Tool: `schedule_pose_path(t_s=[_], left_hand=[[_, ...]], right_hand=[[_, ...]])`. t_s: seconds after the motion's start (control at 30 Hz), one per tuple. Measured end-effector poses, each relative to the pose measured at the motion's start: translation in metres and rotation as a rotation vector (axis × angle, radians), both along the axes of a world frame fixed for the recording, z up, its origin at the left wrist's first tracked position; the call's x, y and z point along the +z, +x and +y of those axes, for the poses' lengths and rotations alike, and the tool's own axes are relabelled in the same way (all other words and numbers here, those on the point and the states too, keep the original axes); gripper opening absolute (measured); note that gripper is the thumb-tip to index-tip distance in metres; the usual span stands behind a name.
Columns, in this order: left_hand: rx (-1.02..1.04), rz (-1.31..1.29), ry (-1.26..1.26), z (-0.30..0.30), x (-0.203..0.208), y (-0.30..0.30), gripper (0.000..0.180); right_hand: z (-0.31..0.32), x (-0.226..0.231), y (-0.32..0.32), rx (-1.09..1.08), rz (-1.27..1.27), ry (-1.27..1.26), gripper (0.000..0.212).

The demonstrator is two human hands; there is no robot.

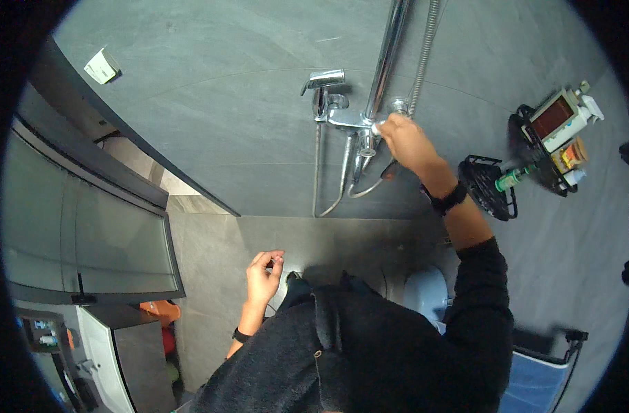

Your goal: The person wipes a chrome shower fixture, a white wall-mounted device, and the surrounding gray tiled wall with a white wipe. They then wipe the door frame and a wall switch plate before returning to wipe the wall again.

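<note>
Over the right end of the chrome shower mixer (pixel 349 119) on the grey wall, my right hand (pixel 405 141) is closed, fingers bent downward. A small white piece (pixel 377 129) shows at its fingertips against the mixer; its kind is too small to tell. The chrome riser pipe (pixel 387 58) rises just beside the hand. My left hand (pixel 262 277) hangs in the air over the floor, fingers loosely curled and thumb near the index finger, with nothing visible in it. A chrome spray head (pixel 325 78) sits in its holder left of the mixer.
Black corner racks (pixel 490 187) hold bottles and a green tube (pixel 510 180) at the right. Hoses loop below the mixer. A blue basin (pixel 426 292) and a blue folding seat (pixel 535 382) are at lower right. At left stand a glass door (pixel 115 234) and an orange bucket (pixel 162 312).
</note>
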State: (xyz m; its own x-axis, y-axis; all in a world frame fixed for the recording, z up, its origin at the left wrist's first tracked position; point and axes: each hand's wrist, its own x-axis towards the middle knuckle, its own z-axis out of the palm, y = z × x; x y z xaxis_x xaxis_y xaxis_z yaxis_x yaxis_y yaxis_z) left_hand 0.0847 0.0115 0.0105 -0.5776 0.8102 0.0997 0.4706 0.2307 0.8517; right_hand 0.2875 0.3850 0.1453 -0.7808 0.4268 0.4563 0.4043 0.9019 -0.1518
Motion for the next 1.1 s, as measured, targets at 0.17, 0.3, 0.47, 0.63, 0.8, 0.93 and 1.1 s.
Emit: schedule_pose_path(t_s=[0.17,0.3,0.47,0.63,0.8,0.93,1.1], left_hand=[[-0.01,-0.006,0.02,0.002,-0.001,0.003,0.014],[-0.035,-0.006,0.001,0.005,0.002,0.003,0.014],[-0.047,0.014,-0.05,0.01,0.003,0.001,0.013],[-0.101,-0.027,-0.029,0.018,-0.002,0.008,0.013],[-0.158,0.016,0.003,0.027,0.001,0.008,0.014],[-0.132,-0.005,-0.01,0.023,0.001,0.005,0.015],[-0.05,-0.034,0.01,0.009,-0.006,-0.001,0.014]], right_hand=[[0.01,0.025,0.027,0.049,0.135,-0.235,0.016],[0.039,0.013,0.029,-0.169,0.169,-0.06,0.02],[0.002,-0.012,0.052,-0.133,0.261,-0.189,0.021],[-0.008,0.02,0.078,-0.01,0.084,-0.252,0.023],[-0.011,-0.004,0.036,-0.13,0.292,-0.218,0.017],[-0.03,-0.014,0.044,-0.089,0.316,-0.257,0.015],[-0.028,0.007,0.068,0.073,0.199,-0.342,0.017]])
